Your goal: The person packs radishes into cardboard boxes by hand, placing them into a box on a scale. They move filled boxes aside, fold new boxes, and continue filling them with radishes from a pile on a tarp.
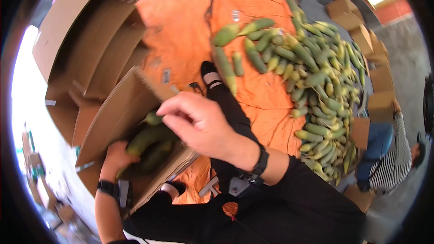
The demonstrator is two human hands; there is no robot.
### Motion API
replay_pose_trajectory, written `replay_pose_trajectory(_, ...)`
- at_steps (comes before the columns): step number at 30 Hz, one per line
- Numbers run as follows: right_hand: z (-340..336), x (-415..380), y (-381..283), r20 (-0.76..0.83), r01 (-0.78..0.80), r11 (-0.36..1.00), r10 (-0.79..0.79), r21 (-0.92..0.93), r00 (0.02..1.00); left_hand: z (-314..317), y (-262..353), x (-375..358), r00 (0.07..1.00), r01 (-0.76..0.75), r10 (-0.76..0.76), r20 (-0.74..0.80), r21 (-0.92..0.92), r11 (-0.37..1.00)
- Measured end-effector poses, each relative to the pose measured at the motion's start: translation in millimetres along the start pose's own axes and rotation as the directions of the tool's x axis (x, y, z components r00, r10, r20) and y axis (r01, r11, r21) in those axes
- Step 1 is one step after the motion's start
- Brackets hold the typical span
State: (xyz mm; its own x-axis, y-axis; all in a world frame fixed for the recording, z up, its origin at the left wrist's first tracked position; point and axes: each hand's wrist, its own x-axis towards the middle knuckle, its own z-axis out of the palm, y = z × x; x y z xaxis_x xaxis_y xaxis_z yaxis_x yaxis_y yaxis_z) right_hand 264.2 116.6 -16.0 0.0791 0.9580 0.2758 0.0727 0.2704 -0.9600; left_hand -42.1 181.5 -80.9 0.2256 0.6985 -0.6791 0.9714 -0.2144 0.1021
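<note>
Inside an open cardboard box [120,104] between my legs and the stacked cartons lie several long green vegetables [151,141]. My left hand [120,156] is down in this box, its fingers wrapped round the near end of one green vegetable. Above the box's right edge hangs my right hand [194,117], with fingers curled and thumb near the fingertips; whether anything small is between them is too blurred to tell. The tip of another green vegetable shows just beneath it, in the box.
A big heap of green and yellow vegetables [323,95] lies on an orange sheet [181,31]. Nested cartons [90,40] stand at the left. A person in a striped top [392,167] is at the right by more boxes [381,81]. My feet rest on the sheet.
</note>
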Motion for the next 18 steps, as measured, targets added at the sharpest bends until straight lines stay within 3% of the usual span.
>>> replay_pose_trajectory(5,0,1,2,-0.033,0.097,0.995,-0.098,-0.020,0.995,12,-12,1,0.999,-0.022,0.025,0.048,-0.055,0.998)
replay_pose_trajectory(7,-1,2,3,-0.062,0.122,0.992,-0.125,-0.037,0.990,4,-15,-2,0.988,0.119,-0.067,0.137,-0.418,0.900)
replay_pose_trajectory(9,-1,0,1,-0.039,0.075,0.997,-0.076,-0.011,0.996,-25,-7,-17,0.983,0.141,-0.076,0.164,-0.431,0.891)
replay_pose_trajectory(11,1,1,5,-0.062,0.099,0.995,-0.099,-0.002,0.993,-61,12,-48,0.997,0.070,-0.039,0.061,-0.646,0.760)
replay_pose_trajectory(12,1,0,4,-0.062,0.097,0.995,-0.097,0.000,0.993,-76,22,-67,0.998,0.064,-0.033,0.061,-0.636,0.769)
replay_pose_trajectory(14,2,-1,6,-0.080,0.101,0.995,-0.098,0.024,0.992,-95,42,-106,0.985,-0.088,-0.018,-0.170,-0.591,0.802)
replay_pose_trajectory(15,1,-1,6,-0.095,0.101,0.995,-0.099,0.022,0.991,-96,50,-122,0.986,-0.094,-0.007,-0.169,-0.580,0.809)
replay_pose_trajectory(17,0,-1,3,-0.098,0.063,0.995,-0.055,0.074,0.994,-88,64,-156,0.869,-0.279,0.000,-0.496,-0.488,0.827)
replay_pose_trajectory(18,-3,-1,1,-0.061,0.007,0.996,-0.002,0.087,0.998,-75,67,-168,0.816,-0.356,0.029,-0.578,-0.462,0.812)
